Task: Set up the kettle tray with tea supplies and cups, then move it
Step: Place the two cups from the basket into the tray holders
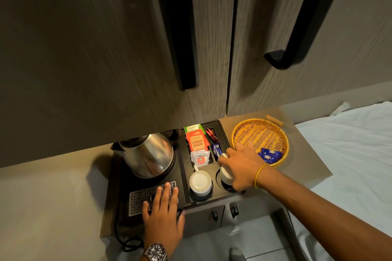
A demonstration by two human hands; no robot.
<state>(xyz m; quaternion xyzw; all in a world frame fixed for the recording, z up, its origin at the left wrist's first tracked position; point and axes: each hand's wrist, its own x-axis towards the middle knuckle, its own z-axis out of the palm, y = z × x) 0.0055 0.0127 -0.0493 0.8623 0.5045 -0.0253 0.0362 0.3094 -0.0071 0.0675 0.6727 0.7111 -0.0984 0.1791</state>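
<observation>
A black kettle tray (182, 167) sits on a small beige counter. A steel kettle (148, 154) stands on its left half, behind a perforated metal drip grate (142, 197). Orange and green tea packets (197, 143) and small sachets (216, 148) fill the back right compartments. One white cup (200, 182) rests upside down in the left round holder. My right hand (241, 167) is closed around a second white cup (224, 175) over the right round holder. My left hand (163, 212) lies flat, fingers spread, on the grate and the tray's front edge.
A round wicker basket (261, 133) with blue packets (270, 155) stands right of the tray. Wooden cabinet doors with long black handles (184, 48) rise behind. A bed with white sheets (350, 144) is at the right. The kettle's black cord (125, 241) hangs off the front left.
</observation>
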